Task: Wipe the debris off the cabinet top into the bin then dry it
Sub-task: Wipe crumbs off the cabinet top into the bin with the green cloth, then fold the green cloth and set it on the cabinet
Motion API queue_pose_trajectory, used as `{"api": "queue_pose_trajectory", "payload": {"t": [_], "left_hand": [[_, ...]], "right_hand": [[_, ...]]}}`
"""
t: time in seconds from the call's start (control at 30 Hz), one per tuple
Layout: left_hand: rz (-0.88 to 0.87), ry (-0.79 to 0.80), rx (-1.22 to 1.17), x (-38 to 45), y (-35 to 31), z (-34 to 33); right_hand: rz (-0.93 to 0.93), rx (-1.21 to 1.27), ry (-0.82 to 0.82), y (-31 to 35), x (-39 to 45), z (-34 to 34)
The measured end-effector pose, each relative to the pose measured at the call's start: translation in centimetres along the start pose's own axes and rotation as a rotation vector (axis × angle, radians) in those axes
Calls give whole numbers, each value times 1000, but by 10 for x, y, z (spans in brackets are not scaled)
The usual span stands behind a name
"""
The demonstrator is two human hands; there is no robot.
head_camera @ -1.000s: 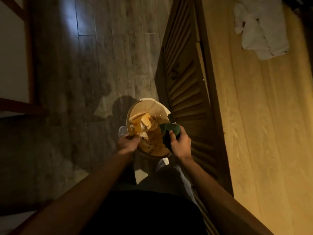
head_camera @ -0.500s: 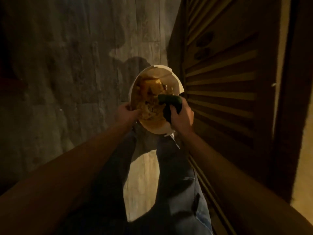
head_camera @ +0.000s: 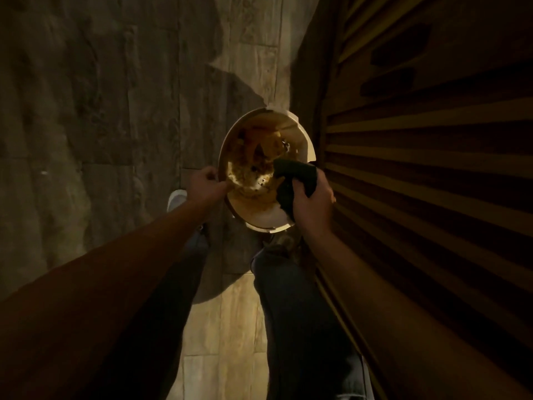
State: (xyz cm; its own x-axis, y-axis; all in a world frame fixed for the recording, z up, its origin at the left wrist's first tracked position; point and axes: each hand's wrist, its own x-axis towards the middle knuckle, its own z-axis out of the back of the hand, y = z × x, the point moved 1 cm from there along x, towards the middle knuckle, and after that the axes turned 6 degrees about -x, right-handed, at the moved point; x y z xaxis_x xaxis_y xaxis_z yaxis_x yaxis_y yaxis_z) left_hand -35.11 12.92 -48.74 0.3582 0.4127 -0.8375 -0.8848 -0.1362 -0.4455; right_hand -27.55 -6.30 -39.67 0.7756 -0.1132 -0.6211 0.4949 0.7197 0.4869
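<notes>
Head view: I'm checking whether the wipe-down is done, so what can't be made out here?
- Cabinet top: out of frame; only the slatted cabinet front shows.
- Bin contents: dim and blurred, no single piece identifiable.
- Bin's near-right rim: covered by the dark cloth gripped in the right hand.
- Left hand fingertips: blurred at the rim.

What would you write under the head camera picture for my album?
Left hand grips the rim of the bin while right hand holds a dark cloth over the debris inside.

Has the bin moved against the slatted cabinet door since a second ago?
Cannot tell: the bin sits beside the slatted door in every frame, and the camera itself shifted.
</notes>
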Motion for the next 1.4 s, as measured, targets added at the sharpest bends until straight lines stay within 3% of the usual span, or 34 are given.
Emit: {"api": "queue_pose_trajectory", "payload": {"t": [0.4,0.67,0.8,0.9,1.17,1.3,1.4], "left_hand": [[-4,13,133,37,10,14],[-121,14,307,-40,-46,45],[-112,234,100,-112,-92,74],[-145,275,-106,-173,-135,92],[-503,242,-232,-322,-246,156],[-747,224,-109,-384,-304,189],[-908,381,48,-431,-343,204]], "right_hand": [[50,0,8,7,4,-19],[17,95,-18,47,-55,20],[109,182,-22,84,-105,56],[121,312,20,118,-143,86],[320,525,135,205,-235,195],[453,565,153,240,-269,250],[580,573,140,262,-292,284]]}}
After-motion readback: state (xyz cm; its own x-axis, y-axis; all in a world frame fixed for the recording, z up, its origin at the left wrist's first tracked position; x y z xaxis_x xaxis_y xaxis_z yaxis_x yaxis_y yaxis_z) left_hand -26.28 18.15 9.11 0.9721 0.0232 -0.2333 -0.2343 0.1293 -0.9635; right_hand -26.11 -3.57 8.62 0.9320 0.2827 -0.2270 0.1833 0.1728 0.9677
